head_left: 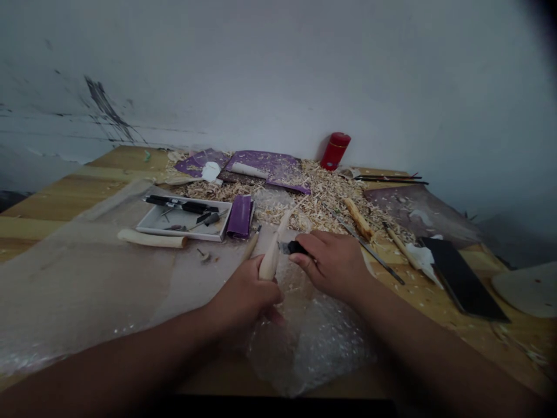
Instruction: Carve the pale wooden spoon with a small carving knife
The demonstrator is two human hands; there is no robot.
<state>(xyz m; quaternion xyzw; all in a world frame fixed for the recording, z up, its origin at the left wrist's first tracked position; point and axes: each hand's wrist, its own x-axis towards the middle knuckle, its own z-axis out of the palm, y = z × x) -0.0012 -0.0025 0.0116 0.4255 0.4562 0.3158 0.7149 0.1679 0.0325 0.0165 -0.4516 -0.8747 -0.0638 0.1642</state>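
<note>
Shavings-strewn workbench (65, 197); left fingers (256, 284) curled round pale carving (270, 261), right fingers (307, 255) apparently pinching knife (292, 248)

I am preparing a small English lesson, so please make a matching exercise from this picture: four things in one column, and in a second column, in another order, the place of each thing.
Things:
1. Pale carved wood piece
2. Black-handled knife
3. Red cylindrical container
4. Shallow white tray

Places:
A. By the wall, beyond the wood shavings
B. In the right hand
C. Left of the hands, with small tools inside
D. In the left hand

Pairs: 1-D, 2-B, 3-A, 4-C
</note>
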